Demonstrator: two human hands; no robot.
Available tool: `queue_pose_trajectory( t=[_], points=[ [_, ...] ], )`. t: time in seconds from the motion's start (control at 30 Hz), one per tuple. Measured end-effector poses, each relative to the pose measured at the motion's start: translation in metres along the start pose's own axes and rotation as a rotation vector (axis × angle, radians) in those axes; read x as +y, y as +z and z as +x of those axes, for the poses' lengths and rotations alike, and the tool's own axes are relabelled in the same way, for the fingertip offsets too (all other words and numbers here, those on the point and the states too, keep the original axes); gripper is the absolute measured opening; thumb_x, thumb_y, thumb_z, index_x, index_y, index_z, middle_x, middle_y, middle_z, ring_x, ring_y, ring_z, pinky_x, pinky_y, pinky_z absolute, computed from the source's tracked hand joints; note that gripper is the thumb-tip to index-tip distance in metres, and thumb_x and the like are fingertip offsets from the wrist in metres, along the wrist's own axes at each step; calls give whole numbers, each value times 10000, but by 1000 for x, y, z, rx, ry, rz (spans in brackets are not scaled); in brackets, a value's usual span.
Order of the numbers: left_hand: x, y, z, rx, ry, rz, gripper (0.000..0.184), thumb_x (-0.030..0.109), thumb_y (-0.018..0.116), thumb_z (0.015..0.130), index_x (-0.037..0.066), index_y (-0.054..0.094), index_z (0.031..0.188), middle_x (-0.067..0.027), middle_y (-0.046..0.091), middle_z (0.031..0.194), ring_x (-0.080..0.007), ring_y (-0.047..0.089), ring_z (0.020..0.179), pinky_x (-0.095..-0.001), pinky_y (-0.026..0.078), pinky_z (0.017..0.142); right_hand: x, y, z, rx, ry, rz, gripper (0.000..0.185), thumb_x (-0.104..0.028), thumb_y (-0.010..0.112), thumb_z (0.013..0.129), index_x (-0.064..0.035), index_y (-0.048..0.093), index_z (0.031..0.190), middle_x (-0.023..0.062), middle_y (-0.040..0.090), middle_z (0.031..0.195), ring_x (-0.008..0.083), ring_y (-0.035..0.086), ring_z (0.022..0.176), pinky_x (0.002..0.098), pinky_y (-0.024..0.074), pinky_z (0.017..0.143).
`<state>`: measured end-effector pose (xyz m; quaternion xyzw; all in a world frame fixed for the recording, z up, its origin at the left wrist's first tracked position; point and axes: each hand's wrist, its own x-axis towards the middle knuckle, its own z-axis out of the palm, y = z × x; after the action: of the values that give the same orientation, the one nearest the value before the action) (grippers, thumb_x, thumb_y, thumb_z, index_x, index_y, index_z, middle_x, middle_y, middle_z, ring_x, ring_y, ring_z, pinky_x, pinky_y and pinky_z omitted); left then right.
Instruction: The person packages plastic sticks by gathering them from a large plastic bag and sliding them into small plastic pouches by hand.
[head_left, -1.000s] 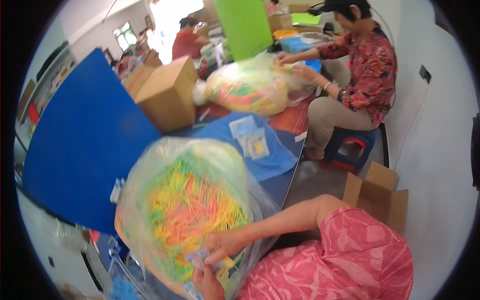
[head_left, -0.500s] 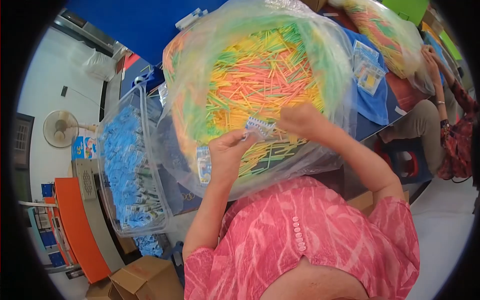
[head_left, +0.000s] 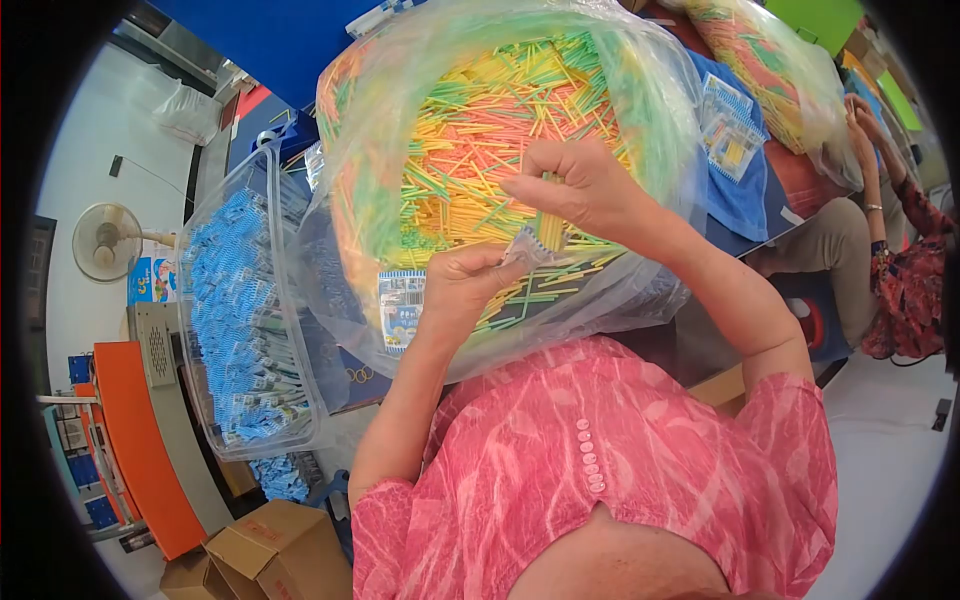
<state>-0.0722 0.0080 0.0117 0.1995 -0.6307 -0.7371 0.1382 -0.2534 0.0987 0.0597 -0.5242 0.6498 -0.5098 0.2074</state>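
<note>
A large clear plastic bag [head_left: 665, 130] stands open, full of short pink, yellow and green sticks [head_left: 500, 120]. Over its near side, my left hand [head_left: 465, 285] pinches a small clear packet [head_left: 525, 252] with a patterned edge. My right hand [head_left: 580, 185] is just above and to the right, fingers curled round a small bunch of yellow-green sticks [head_left: 551, 230] at the packet's mouth. Another blue and white printed packet [head_left: 401, 308] shows beside my left hand, partly behind it; whether that hand holds it I cannot tell.
At the left stands a clear tub [head_left: 310, 400] of blue packets [head_left: 235, 310]. Filled packets [head_left: 732, 140] lie on a blue cloth [head_left: 740, 205] at the right. A co-worker [head_left: 905, 280] sits beyond, near another bag of sticks [head_left: 765, 75]. Cardboard boxes [head_left: 280, 550] are at lower left.
The view has swung down and left since the first frame. Over the last half second my right hand has moved slightly up and left, and sticks now show below its fingers at the packet.
</note>
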Motion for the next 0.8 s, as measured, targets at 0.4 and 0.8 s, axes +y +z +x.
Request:
queue_pose_trajectory(
  t=[0.4,0.8],
  points=[
    [-16,25,19,30,-137,-216,215,125,555,942,-33,636,1063,-95,643,1051,-175,633,947,-356,541,847,4,-17,-34,162,-374,-355,298,-213,709,779,-10,626,980,100,588,772,247,576,721,329,464,624],
    [-17,31,23,46,-14,5,327,-10,629,854,-14,585,1178,-127,657,1072,-180,633,963,-302,507,839,63,-171,-85,727,214,-153,184,-100,661,849,9,679,997,7,659,785,52,590,727,201,473,635]
  ],
)
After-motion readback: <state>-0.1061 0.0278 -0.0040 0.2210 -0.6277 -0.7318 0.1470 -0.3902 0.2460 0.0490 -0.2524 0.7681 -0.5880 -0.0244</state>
